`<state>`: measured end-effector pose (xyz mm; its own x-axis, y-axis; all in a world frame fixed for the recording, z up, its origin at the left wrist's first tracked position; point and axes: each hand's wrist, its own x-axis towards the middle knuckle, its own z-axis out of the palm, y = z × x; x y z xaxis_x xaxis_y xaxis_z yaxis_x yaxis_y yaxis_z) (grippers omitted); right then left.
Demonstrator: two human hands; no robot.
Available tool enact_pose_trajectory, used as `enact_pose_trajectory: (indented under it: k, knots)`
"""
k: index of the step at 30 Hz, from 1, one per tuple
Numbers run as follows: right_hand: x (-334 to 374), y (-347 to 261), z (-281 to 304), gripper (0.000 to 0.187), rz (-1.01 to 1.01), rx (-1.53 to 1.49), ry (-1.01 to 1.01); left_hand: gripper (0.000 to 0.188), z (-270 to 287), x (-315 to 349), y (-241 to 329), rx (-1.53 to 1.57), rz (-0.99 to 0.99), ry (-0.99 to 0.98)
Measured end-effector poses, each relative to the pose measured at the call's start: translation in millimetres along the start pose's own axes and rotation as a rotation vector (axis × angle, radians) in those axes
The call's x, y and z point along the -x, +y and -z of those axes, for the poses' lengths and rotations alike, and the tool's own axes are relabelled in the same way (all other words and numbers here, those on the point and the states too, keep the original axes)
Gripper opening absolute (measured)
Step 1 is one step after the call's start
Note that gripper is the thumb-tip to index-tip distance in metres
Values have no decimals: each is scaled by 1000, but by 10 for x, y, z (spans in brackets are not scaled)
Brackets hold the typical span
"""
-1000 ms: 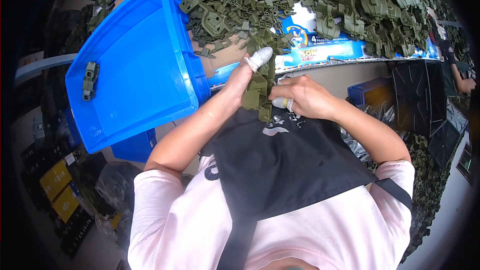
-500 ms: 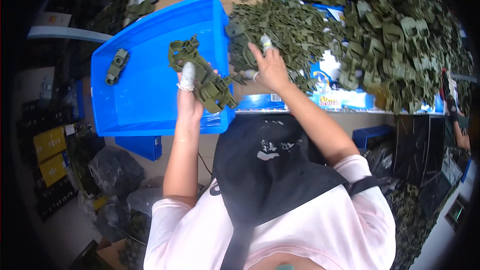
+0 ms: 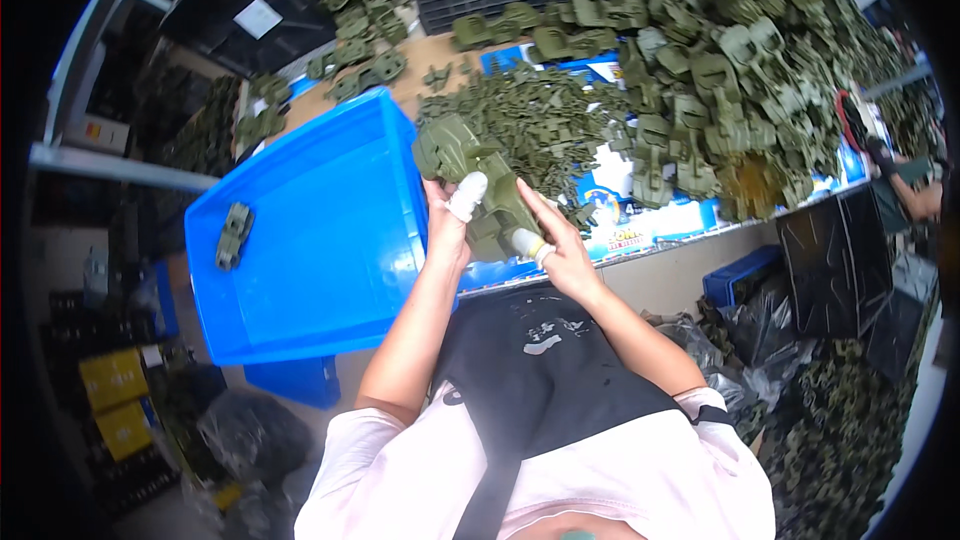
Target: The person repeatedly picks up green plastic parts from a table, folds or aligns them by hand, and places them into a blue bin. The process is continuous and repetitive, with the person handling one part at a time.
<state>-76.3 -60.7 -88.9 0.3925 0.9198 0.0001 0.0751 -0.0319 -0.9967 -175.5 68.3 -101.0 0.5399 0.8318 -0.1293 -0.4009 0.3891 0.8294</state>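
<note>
Both hands are gripping an olive-green plastic toy vehicle over the bench edge.

A single finished vehicle (image 3: 233, 235) is lying in the blue bin (image 3: 320, 270) at the left. Beside the bin, the left hand (image 3: 447, 225) is closing its taped fingers around the olive-green plastic toy vehicle (image 3: 478, 188), while the right hand (image 3: 558, 245) is pinching its lower end. This looks like the assembly step; the next move probably calls for pressing a piece home. Loose green parts (image 3: 720, 90) are heaping up at the right.

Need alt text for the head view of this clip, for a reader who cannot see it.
Both hands, left hand and right hand, grip one olive-green plastic part over the edge of a blue bin, which holds one similar piece. Heaps of green parts cover the workbench beyond.
</note>
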Motion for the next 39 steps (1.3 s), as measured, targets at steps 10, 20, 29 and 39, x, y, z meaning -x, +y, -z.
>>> enact_pose_trajectory:
  k: [10,20,29,39]
  knots:
    - [298,83,529,63,-294,-846,-67,65,-387,17,-309,13,-3,-122]
    - [612,-198,1092,63,-236,315,-219,72,-1093,408,306,-1684,-542,-1057]
    - [878,-39,1063,50,-281,398,-338,74,-675,427,-178,-1324,-5,-1302]
    - [976,-44,964,57,-287,539,-299,79,-757,319,-2,-1438,92,-1374]
